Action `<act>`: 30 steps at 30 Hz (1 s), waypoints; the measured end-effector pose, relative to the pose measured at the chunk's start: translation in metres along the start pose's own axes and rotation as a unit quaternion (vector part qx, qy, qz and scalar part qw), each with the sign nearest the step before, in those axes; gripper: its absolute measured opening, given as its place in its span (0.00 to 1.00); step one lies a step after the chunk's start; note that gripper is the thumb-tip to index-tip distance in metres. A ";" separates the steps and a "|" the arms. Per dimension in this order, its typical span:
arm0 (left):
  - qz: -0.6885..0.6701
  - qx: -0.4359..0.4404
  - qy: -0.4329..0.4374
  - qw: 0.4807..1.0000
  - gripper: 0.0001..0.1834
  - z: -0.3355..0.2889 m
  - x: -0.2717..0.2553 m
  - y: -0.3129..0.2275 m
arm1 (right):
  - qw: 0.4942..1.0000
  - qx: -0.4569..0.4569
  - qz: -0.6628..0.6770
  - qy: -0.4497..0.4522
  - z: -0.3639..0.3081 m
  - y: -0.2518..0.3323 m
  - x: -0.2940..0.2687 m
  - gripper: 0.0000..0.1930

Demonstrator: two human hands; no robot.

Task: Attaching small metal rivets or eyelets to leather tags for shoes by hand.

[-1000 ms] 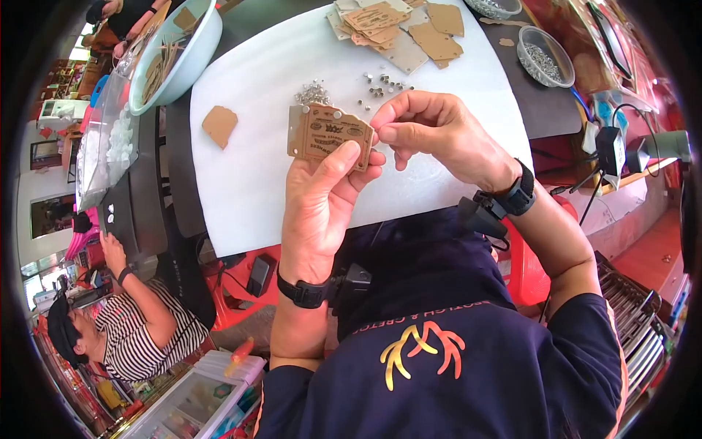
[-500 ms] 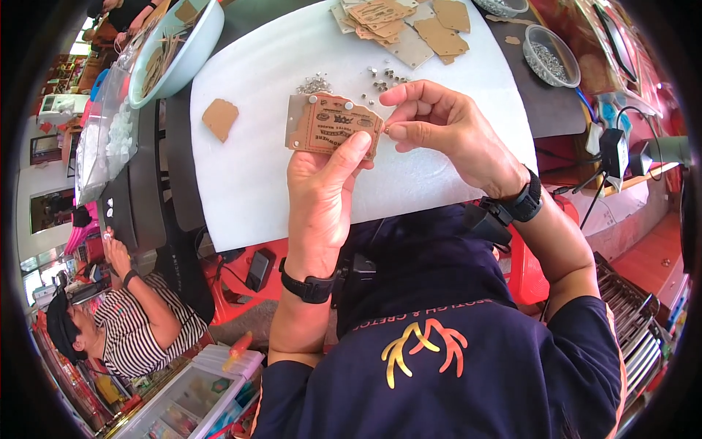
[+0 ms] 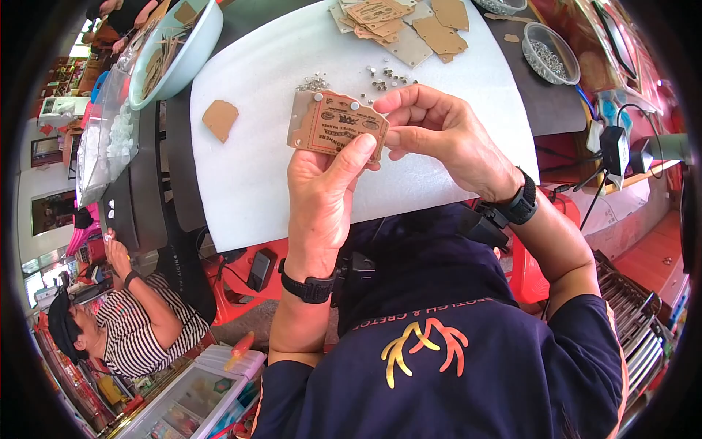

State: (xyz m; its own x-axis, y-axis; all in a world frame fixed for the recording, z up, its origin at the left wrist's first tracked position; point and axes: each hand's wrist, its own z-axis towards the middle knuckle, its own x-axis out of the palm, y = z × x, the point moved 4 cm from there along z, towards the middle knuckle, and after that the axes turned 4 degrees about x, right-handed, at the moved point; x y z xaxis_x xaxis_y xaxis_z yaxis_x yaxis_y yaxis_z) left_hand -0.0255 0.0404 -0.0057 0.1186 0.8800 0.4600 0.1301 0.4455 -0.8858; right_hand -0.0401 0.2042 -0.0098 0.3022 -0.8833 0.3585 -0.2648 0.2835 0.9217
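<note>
My left hand (image 3: 320, 197) grips a brown printed plate (image 3: 338, 121) with a ragged edge, thumb on top and fingers underneath. A plain greyish piece shows beneath it along its left side. A round silver fastener (image 3: 355, 105) sits at the plate's upper edge. At the right edge, the thumb and forefinger of my right hand (image 3: 450, 139) are pinched together against the plate; anything between them is hidden. Just beyond the plate lies a small heap of silver screws (image 3: 314, 82). Loose metal nuts (image 3: 386, 77) are scattered to its right.
A white sheet (image 3: 248, 175) covers the table. Stacked brown plates (image 3: 439, 35) lie at the far side, a lone brown piece (image 3: 220, 120) at left. A tub of metal parts (image 3: 548, 60) stands at right, a pale blue basin (image 3: 197, 55) at far left. A person in stripes (image 3: 146, 314) sits at left.
The plate has tilted and shifted slightly to the right in my left hand. My right fingers have closed in and moved a little lower at its right edge.
</note>
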 end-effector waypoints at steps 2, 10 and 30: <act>0.002 0.006 0.004 1.000 0.16 0.000 0.001 -0.001 | 1.000 -0.004 0.005 0.002 0.000 0.000 0.000 0.17; 0.033 0.027 0.004 0.999 0.17 -0.001 0.000 0.000 | 1.000 0.013 0.020 -0.018 -0.002 -0.001 0.002 0.16; 0.036 0.020 0.023 0.999 0.19 -0.003 0.000 0.001 | 0.984 0.082 0.158 0.014 -0.006 -0.016 0.003 0.17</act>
State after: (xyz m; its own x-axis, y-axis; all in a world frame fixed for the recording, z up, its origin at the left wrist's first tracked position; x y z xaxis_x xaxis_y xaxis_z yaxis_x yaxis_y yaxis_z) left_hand -0.0228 0.0402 -0.0066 0.1720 0.9015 0.3971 0.0799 0.3890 -0.9178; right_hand -0.0298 0.1993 -0.0231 0.2059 -0.7494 0.6292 -0.4939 0.4756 0.7280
